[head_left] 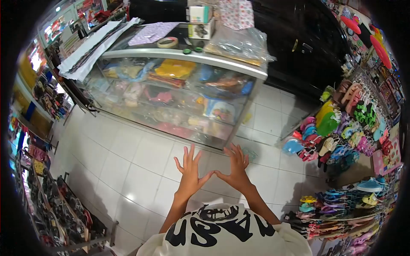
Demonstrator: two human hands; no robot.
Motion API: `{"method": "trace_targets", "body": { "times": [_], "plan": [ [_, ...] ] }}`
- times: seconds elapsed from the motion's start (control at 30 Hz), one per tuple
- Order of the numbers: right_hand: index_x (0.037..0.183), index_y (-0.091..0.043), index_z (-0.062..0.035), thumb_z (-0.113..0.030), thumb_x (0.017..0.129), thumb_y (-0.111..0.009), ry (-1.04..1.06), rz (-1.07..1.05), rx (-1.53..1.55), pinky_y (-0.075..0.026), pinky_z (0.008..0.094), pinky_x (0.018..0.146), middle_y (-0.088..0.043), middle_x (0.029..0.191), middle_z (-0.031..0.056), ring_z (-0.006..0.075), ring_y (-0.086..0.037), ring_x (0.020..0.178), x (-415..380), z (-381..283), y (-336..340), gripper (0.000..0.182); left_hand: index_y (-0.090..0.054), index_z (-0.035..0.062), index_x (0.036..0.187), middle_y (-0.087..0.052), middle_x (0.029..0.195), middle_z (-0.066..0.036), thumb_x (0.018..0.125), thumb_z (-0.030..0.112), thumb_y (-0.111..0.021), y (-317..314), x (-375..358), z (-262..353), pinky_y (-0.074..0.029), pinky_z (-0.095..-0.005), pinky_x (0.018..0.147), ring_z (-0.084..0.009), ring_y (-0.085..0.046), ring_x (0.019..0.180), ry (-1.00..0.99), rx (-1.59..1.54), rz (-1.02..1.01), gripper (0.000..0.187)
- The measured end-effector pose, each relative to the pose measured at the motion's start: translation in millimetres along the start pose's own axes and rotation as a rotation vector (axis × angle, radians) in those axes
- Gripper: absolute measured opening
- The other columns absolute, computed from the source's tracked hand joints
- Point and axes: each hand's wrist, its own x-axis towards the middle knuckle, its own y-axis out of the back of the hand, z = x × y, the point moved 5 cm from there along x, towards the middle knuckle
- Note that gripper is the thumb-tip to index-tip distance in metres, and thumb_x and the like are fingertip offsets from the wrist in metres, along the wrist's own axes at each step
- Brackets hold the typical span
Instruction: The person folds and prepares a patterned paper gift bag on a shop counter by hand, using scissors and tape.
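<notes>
Both hands are raised in front of my chest, over the tiled floor. My left hand (189, 171) has its fingers spread upward and holds nothing. My right hand (234, 169) is likewise spread and holds nothing. The two thumb tips meet, or nearly meet, between the hands. Beyond the fingertips stands a glass display case (179, 53) with a metal edge, and packed goods in clear bags fill its shelves. On its top lie a roll of tape (167, 42), a purple patterned sheet (153, 33) and a clear plastic bag (239, 45).
Small boxes (200, 30) stand on the case beside a flowered packet (237, 15). A black car (299, 38) is behind it. Racks of colourful sandals (329, 141) line the right, and racks of dark footwear (60, 209) the left. White tiles (132, 170) cover the floor.
</notes>
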Motion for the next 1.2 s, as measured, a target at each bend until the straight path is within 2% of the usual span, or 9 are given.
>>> {"method": "trace_targets", "body": {
  "times": [0.1,0.33,0.6,0.73,0.77,0.9,1.0,1.03,1.2],
  "plan": [
    [0.146,-0.033,-0.0158,-0.043,0.074,-0.079,0.030,0.046,0.007,-0.002,0.0604,0.113,-0.021,0.156,0.0136,0.0356,-0.010,0.147,42.7,-51.1,-33.2,0.089,-0.014,0.0083,0.152,-0.004,0.157,-0.031,0.075,0.035,-0.081,60.1,20.0,-46.4,0.009,-0.0682,0.106,-0.0496,-0.002,0.146,-0.075,0.051,0.056,0.106],
    [0.145,-0.036,-0.0143,-0.041,0.078,-0.078,0.048,0.044,0.071,-0.007,0.0563,0.115,-0.024,0.155,0.0158,0.0366,-0.013,0.146,128.1,-147.7,-100.3,0.084,-0.019,0.0088,0.150,0.002,0.157,-0.032,0.076,0.029,-0.082,185.9,82.1,-157.0,0.006,-0.0649,0.110,-0.0495,0.002,0.146,-0.084,0.051,0.059,0.100],
    [0.124,-0.058,-0.0097,-0.012,0.078,-0.077,0.104,0.247,0.069,-0.027,0.0470,0.111,-0.041,0.144,0.0158,0.0362,-0.034,0.136,227.2,-149.2,-38.7,0.050,-0.014,0.0143,0.149,0.002,0.159,-0.027,0.068,0.010,-0.086,260.6,232.1,-237.2,-0.007,-0.0578,0.115,-0.0454,-0.005,0.147,-0.261,0.161,0.259,0.108],
    [0.112,-0.064,-0.0062,-0.003,0.079,-0.073,0.219,0.339,0.161,-0.041,0.0397,0.100,-0.057,0.127,0.0134,0.0328,-0.053,0.119,309.0,-184.6,-2.3,0.034,-0.034,0.0105,0.142,-0.002,0.160,-0.023,0.076,0.007,-0.077,309.3,322.2,-269.3,-0.012,-0.0535,0.116,-0.0435,-0.007,0.147,-0.292,0.246,0.326,0.079],
    [0.110,-0.065,-0.0047,-0.001,0.079,-0.072,0.297,0.416,0.072,-0.046,0.0379,0.094,-0.062,0.118,0.0122,0.0318,-0.059,0.110,331.6,-201.2,4.9,0.032,-0.042,0.0100,0.137,-0.018,0.159,-0.019,0.082,0.006,-0.071,321.0,343.2,-272.6,-0.014,-0.0520,0.116,-0.0405,-0.014,0.147,-0.291,0.197,0.365,0.062],
    [0.111,-0.063,-0.0036,-0.004,0.081,-0.072,0.399,0.363,0.135,-0.046,0.0383,0.094,-0.063,0.115,0.0125,0.0309,-0.060,0.109,427.8,-248.8,1.9,0.031,-0.052,0.0104,0.130,-0.049,0.144,-0.011,0.088,0.000,-0.061,350.2,419.4,-279.0,-0.023,-0.0473,0.115,-0.0325,-0.036,0.140,-0.394,0.237,0.156,0.044],
    [0.116,-0.061,-0.0045,-0.009,0.085,-0.068,0.466,0.295,0.033,-0.045,0.0375,0.095,-0.062,0.118,0.0124,0.0300,-0.059,0.111,498.2,-278.2,-23.2,0.032,-0.056,0.0092,0.124,-0.054,0.137,-0.013,0.088,-0.002,-0.059,346.4,469.1,-307.7,-0.031,-0.0463,0.109,-0.0339,-0.045,0.132,-0.390,0.220,0.063,0.038],
    [0.119,-0.060,-0.0056,-0.011,0.087,-0.067,0.454,0.234,-0.014,-0.043,0.0387,0.098,-0.060,0.123,0.0127,0.0305,-0.057,0.115,517.3,-282.7,-31.1,0.033,-0.059,0.0075,0.118,-0.061,0.125,-0.014,0.091,0.007,-0.060,345.7,484.7,-320.4,-0.038,-0.0466,0.101,-0.0357,-0.054,0.117,-0.386,0.137,0.108,0.027],
    [0.128,-0.057,-0.0119,-0.026,0.094,-0.059,0.377,0.131,-0.371,-0.032,0.0448,0.110,-0.046,0.142,0.0127,0.0346,-0.041,0.133,577.0,-280.5,-67.7,0.036,-0.064,0.0068,0.107,-0.058,0.108,-0.013,0.091,0.036,-0.063,318.7,521.1,-381.4,-0.038,-0.0468,0.094,-0.0340,-0.053,0.105,-0.162,0.292,0.046,0.034]
  ]
}}
